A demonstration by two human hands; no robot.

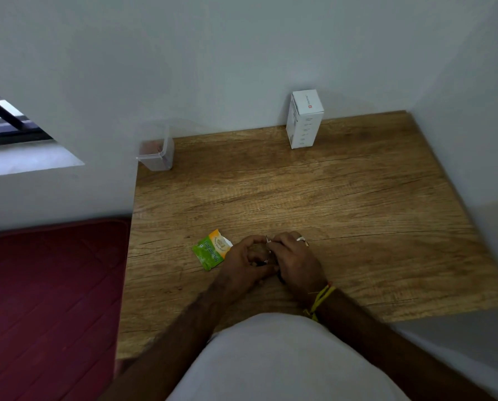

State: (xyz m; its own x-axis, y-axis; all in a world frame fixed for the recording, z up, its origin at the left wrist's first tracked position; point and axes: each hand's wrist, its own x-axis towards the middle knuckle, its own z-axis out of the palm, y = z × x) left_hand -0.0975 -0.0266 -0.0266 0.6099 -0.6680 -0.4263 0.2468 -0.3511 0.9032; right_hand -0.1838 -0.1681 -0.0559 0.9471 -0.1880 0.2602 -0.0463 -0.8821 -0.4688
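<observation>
Both my hands meet over the near middle of the wooden table [314, 192]. My left hand [243, 263] curls around a small brownish object [255, 251] that is mostly hidden. My right hand [295, 260], with a ring on one finger and yellow threads at the wrist, pinches a thin metal-looking piece [267, 240] at the top of that object. What the object is cannot be made out. A torn-open green and orange sachet [211, 249] lies flat on the table just left of my left hand.
A white upright box [304, 118] stands at the back of the table by the wall. A clear plastic container [158, 151] sits at the back left corner. A dark red mat [50, 299] covers the floor to the left. Walls close the back and right.
</observation>
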